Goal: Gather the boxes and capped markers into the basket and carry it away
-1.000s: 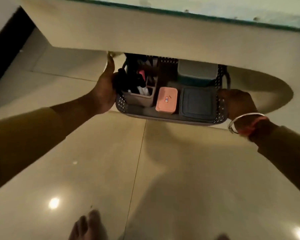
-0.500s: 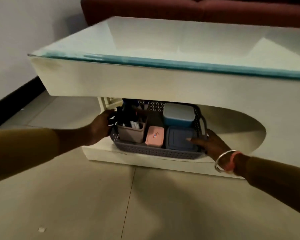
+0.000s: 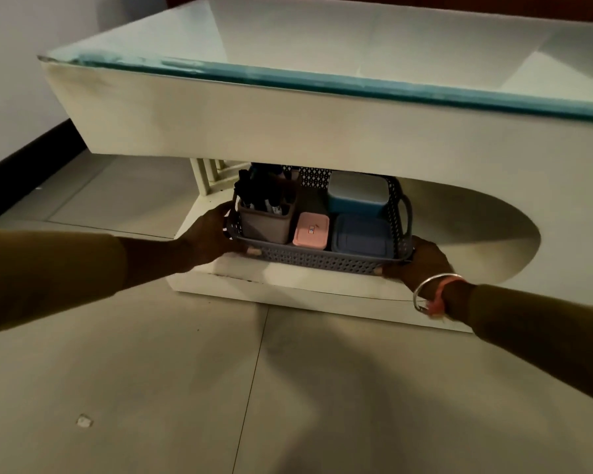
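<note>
Left hand (image 3: 209, 237) closed on the left end of the grey perforated basket (image 3: 317, 257), thumb lying along the near rim, fingers wrapped around the end wall out of sight. Right hand (image 3: 421, 260) clamped on the near right corner of the same basket, fingertips curled under the base, thumb not visible. Silver bangle (image 3: 425, 291) and pink band (image 3: 440, 299) worn on the right wrist; both forearms in olive sleeves. Basket held at the front edge of the low white shelf (image 3: 322, 289) beneath the table; whether resting on it or raised just clear could not be told. Inside the basket: at left, a beige cup (image 3: 266, 222) standing upright and packed with dark capped markers (image 3: 261, 193); in the middle, a small pink box (image 3: 311, 230) touching the near wall; at right, a flat dark-blue box (image 3: 362, 239) in front of a taller light-blue box (image 3: 356, 195). Second handle loop of the basket (image 3: 406, 215) visible at the far right end, untouched. Overhead, a thick white table (image 3: 288, 131) topped with a glass sheet, its edge showing teal. Rounded cut-out in the white table body to the right of the basket. Floor (image 3: 185, 388) of large pale glossy tiles with thin joints; a small scrap (image 3: 84, 421) lying near the lower left. Pale wall with dark skirting (image 3: 24, 176) at left
</note>
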